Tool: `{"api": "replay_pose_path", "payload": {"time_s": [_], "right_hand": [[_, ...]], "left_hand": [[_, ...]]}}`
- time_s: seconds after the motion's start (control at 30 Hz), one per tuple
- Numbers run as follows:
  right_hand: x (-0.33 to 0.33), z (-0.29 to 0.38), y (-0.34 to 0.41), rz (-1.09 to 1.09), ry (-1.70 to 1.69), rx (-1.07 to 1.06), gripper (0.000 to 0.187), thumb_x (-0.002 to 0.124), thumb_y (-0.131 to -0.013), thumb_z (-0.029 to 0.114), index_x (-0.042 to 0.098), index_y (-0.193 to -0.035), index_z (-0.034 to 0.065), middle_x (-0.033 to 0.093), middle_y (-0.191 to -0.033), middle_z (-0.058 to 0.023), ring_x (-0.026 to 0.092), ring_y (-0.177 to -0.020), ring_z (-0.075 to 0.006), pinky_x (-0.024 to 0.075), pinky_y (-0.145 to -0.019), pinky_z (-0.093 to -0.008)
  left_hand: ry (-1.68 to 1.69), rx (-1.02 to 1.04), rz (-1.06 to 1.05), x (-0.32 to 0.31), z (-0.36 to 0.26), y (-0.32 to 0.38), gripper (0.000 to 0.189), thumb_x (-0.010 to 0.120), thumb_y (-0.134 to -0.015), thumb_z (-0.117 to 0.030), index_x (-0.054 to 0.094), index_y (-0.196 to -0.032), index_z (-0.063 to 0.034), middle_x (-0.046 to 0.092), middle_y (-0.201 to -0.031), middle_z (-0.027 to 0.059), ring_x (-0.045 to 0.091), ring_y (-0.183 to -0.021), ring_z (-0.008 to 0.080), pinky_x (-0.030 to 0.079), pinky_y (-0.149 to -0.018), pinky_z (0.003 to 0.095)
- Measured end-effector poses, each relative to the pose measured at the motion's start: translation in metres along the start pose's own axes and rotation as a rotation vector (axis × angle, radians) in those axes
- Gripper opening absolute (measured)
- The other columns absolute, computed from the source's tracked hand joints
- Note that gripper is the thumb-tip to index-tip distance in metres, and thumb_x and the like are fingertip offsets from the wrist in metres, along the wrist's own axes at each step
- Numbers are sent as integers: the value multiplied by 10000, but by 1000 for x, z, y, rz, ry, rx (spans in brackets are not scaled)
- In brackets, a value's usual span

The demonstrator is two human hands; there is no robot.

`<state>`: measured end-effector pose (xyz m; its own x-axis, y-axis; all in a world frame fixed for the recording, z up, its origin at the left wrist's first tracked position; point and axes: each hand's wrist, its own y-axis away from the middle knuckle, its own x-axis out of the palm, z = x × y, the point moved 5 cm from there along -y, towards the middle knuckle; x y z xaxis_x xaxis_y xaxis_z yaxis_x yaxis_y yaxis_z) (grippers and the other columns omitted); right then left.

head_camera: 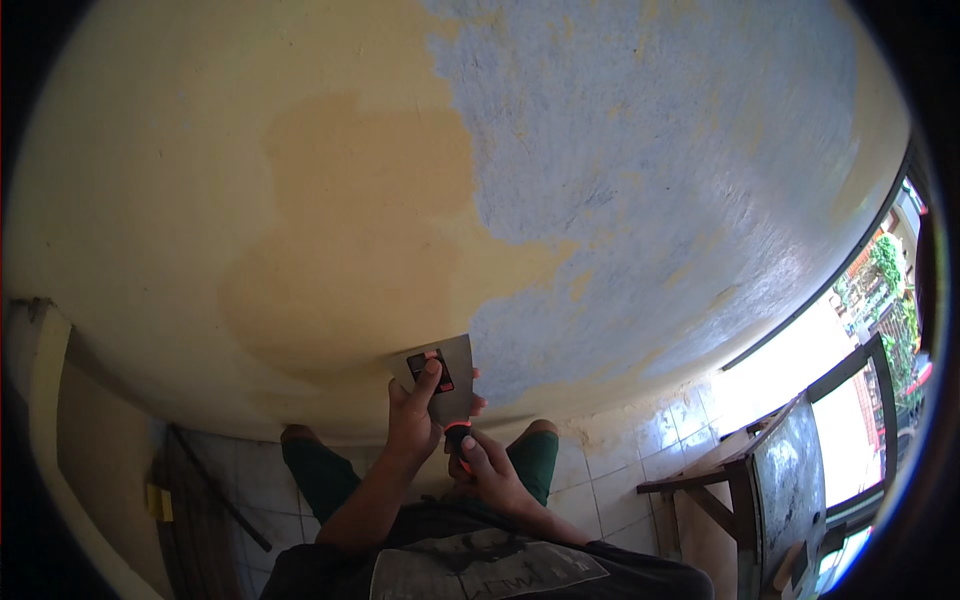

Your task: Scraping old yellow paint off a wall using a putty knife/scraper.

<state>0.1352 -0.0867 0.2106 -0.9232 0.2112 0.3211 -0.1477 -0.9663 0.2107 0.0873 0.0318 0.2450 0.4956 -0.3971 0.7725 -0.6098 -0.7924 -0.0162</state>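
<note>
Both hands are on a wide putty knife [454, 397] with a steel blade and a black and red handle. My left hand [414, 420] grips the blade, its thumb pressed on the label and fingertips showing past the right edge. Around the handle, my right hand [484, 469] is closed, thumb along the top. The blade's broad edge is up against the wall [360, 225], or just in front of it; I cannot tell which. Left of the blade is yellow paint with a darker, damp-looking patch [352, 292]. To the right a large scraped area [637, 150] shows bluish grey.
At the right a worn wooden table [787, 480] stands by a bright doorway [795, 337], with plants outside. A dark rod [221, 487] leans at the left near brown boards [195, 547]. Pale tiles [592, 465] cover the floor, with flakes along the wall's foot.
</note>
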Motion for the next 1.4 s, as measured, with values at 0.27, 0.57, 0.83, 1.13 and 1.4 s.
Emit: {"api": "replay_pose_path", "payload": {"time_s": [0.27,0.57,0.83,1.13,1.4], "right_hand": [[2,1,3,0,-21,43,335,359,-1003,363,471,-1034,49,407,-659,14,327,-507,-50,278,-466,-207],[1,6,6,-10,16,21,354,364,-999,374,474,-1035,39,402,-643,15,327,-509,-58,274,-470,-210],[-10,8,5,-229,326,-310,295,488,-962,291,465,-1092,27,487,-754,-18,411,-597,-60,346,-525,-213],[-29,-30,19,175,-377,-166,330,517,-922,263,437,-1146,34,481,-793,-26,448,-616,-77,354,-519,-213],[-10,-22,12,268,-366,106,349,442,-961,319,436,-1165,35,481,-746,-28,376,-487,-63,285,-442,-182]], "left_hand": [[9,9,-17,-1,-1,1,388,593,-906,-272,513,-1131,34,640,-926,230,677,-685,317,587,-583,393],[77,-15,3,-1,0,1,379,584,-910,-246,510,-1139,46,644,-933,225,678,-695,311,589,-600,395],[-110,82,-8,3,-10,15,398,566,-923,-252,503,-1176,49,639,-968,215,682,-769,286,585,-676,370],[126,99,284,-15,22,40,823,689,-788,-476,280,-1359,-47,529,-1235,184,577,-1075,356,422,-980,489],[62,-103,247,-29,24,18,523,666,-854,-313,471,-1205,21,627,-1049,195,661,-864,328,549,-757,405]]}}
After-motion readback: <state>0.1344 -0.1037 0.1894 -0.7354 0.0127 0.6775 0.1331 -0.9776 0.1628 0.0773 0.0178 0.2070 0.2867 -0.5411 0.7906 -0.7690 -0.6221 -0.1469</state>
